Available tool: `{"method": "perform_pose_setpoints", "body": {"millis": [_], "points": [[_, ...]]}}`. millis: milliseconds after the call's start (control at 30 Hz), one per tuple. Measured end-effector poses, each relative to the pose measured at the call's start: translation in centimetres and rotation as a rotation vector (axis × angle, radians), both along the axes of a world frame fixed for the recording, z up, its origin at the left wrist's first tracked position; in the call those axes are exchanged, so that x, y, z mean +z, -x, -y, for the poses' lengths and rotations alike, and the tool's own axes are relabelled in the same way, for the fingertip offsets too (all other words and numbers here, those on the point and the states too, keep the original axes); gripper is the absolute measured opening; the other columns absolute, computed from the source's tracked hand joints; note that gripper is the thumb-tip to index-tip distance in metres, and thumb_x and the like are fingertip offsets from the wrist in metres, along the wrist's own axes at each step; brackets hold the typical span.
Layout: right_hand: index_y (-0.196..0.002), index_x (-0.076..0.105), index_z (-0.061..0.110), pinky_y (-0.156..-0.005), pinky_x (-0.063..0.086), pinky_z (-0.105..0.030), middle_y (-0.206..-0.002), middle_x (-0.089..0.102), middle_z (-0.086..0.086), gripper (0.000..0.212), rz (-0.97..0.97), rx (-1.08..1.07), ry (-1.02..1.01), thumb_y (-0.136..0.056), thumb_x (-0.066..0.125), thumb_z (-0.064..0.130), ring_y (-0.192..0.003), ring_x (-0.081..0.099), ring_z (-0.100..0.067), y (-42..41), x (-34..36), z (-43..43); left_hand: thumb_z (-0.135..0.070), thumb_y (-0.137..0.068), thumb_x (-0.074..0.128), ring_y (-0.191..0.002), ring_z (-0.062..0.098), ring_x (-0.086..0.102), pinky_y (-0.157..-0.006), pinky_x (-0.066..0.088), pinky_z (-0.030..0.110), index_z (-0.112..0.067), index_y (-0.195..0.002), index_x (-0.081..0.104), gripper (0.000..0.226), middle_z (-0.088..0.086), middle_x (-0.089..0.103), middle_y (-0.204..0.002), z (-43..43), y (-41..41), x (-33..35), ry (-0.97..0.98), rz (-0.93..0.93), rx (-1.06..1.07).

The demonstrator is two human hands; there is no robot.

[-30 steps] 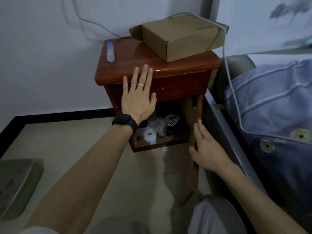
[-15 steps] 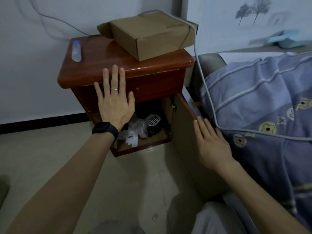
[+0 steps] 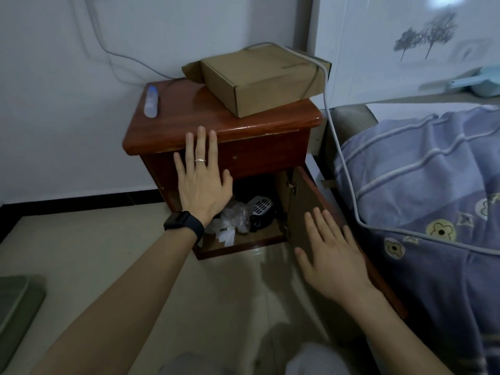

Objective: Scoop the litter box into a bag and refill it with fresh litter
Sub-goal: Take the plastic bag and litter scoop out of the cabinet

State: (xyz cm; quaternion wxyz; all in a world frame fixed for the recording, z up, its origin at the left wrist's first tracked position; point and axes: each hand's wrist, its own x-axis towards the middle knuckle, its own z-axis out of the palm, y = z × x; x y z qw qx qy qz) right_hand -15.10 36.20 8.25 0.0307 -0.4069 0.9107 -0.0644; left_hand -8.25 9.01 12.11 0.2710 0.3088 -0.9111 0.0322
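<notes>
Door [image 3: 305, 212] swung wider vs. prior; right hand [image 3: 334, 255] flat on it, fingers apart. Left hand [image 3: 203, 182] splayed, empty, before nightstand [image 3: 257, 147] front. No legible labels.

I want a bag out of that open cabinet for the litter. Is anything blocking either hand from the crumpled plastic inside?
Nothing visible blocks it. The cabinet door is swung open, and the crumpled plastic lies just right of the left hand. The right hand rests on the door.
</notes>
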Motion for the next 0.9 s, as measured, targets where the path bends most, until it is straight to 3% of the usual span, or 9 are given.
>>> {"method": "perform_pose_setpoints", "body": {"millis": [133, 233, 400, 533, 600, 700, 800, 900], "points": [[-0.157, 0.003, 0.028, -0.122, 0.001, -0.041, -0.163, -0.004, 0.005, 0.066, 0.125, 0.065, 0.083, -0.1, 0.024, 0.055, -0.149, -0.013, -0.012, -1.0, -0.4, 1.5, -0.027, -0.087, 0.058, -0.146, 0.03, 0.025, -0.116, 0.027, 0.053, -0.016, -0.148, 0.04, 0.064, 0.009, 0.025, -0.16, -1.5, -2.1, -2.6, -0.051, -0.024, -0.116], [-0.156, 0.012, 0.031, -0.123, 0.008, -0.038, -0.163, 0.004, 0.01, 0.062, 0.241, 0.099, 0.125, -0.1, 0.031, 0.052, -0.15, -0.007, -0.009, -1.0, -2.4, 2.5, -0.03, -0.086, 0.052, -0.133, 0.029, 0.044, -0.106, 0.041, 0.043, -0.016, -0.137, 0.053, 0.053, 0.007, 0.046, -0.146, -2.1, -3.7, -7.1, -0.193, 0.096, -0.178], [-0.154, 0.023, 0.028, -0.119, 0.023, -0.031, -0.162, 0.02, 0.006, 0.067, 0.462, 0.084, 0.047, -0.096, 0.046, 0.05, -0.148, 0.017, -0.015, 0.2, -9.8, 5.7, -0.043, -0.092, 0.049, -0.138, 0.029, 0.034, -0.109, 0.036, 0.043, -0.032, -0.15, 0.029, 0.063, 0.0, 0.03, -0.157, -0.5, -4.6, -15.3, -0.562, 0.583, -0.103], [-0.151, 0.034, 0.019, -0.108, 0.033, -0.028, -0.153, 0.039, -0.001, 0.063, 0.582, -0.021, 0.07, -0.095, 0.054, 0.042, -0.138, 0.039, -0.02, 2.4, -15.3, 9.6, -0.047, -0.093, 0.05, -0.14, 0.031, 0.03, -0.11, 0.036, 0.045, -0.032, -0.154, 0.019, 0.07, 0.002, 0.022, -0.16, 1.7, -3.2, -20.0, -0.656, 0.688, -0.091], [-0.143, 0.045, 0.022, -0.094, 0.044, -0.029, -0.141, 0.052, -0.003, 0.052, 0.651, -0.135, 0.148, -0.094, 0.056, 0.036, -0.123, 0.053, -0.023, 3.7, -17.5, 11.5, -0.05, -0.093, 0.05, -0.142, 0.031, 0.029, -0.112, 0.033, 0.045, -0.033, -0.155, 0.011, 0.075, 0.005, 0.023, -0.159, 3.0, -1.8, -22.0, -0.689, 0.67, -0.081], [-0.125, 0.056, 0.026, -0.079, 0.046, -0.029, -0.123, 0.063, -0.005, 0.031, 0.729, -0.303, 0.248, -0.095, 0.053, 0.032, -0.104, 0.06, -0.027, 5.6, -20.4, 14.5, -0.061, -0.091, 0.047, -0.143, 0.033, 0.029, -0.114, 0.03, 0.048, -0.034, -0.155, 0.0, 0.084, 0.009, 0.023, -0.16, 4.7, 1.3, -25.2, -0.801, 0.518, -0.09], [-0.127, 0.056, 0.024, -0.082, 0.046, -0.03, -0.122, 0.064, -0.006, 0.033, 0.796, -0.408, 0.314, -0.094, 0.055, 0.028, -0.107, 0.06, -0.029, 6.7, -22.7, 16.5, -0.067, -0.082, 0.053, -0.123, 0.039, 0.052, -0.098, 0.046, 0.045, -0.042, -0.151, -0.009, 0.096, 0.019, 0.045, -0.144, 5.6, 4.3, -27.5, -0.962, 0.298, -0.017], [-0.125, 0.057, 0.024, -0.084, 0.047, -0.027, -0.12, 0.065, -0.001, 0.033, 0.887, -0.437, 0.357, -0.092, 0.056, 0.022, -0.107, 0.061, -0.024, 6.9, -24.5, 17.6, -0.068, -0.077, 0.056, -0.115, 0.039, 0.057, -0.095, 0.049, 0.05, -0.038, -0.153, -0.007, 0.104, 0.02, 0.053, -0.135, 6.7, 7.2, -29.1, -0.939, 0.229, 0.028]]}}
